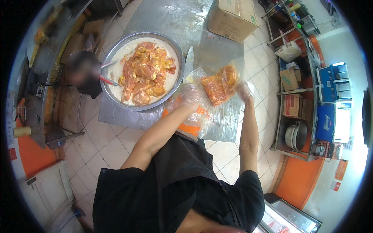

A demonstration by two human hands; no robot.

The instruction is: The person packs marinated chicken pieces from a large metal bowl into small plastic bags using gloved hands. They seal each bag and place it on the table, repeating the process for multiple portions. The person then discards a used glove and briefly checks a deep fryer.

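A clear plastic bag of orange marinated raw meat [220,84] lies on the metal table [215,128], right of centre. My right hand [245,91], in a clear disposable glove, is at the bag's right edge; its fingers are blurred. Likewise gloved, my left hand [191,94] is at the bag's left side, over a plastic bag with orange print [189,128]; its fingertips are hard to make out. To the left stands a large metal bowl [180,62] of marinated meat pieces [145,72] in pale liquid. A knife blade [190,58] lies between the bowl and the bag.
A cardboard box [233,20] stands at the table's far right. Red-handled tongs [107,80] rest over the bowl's left rim, near another person [83,72]. Metal shelving [294,90] with boxes and pots stands at the right, a metal counter [58,58] at the left.
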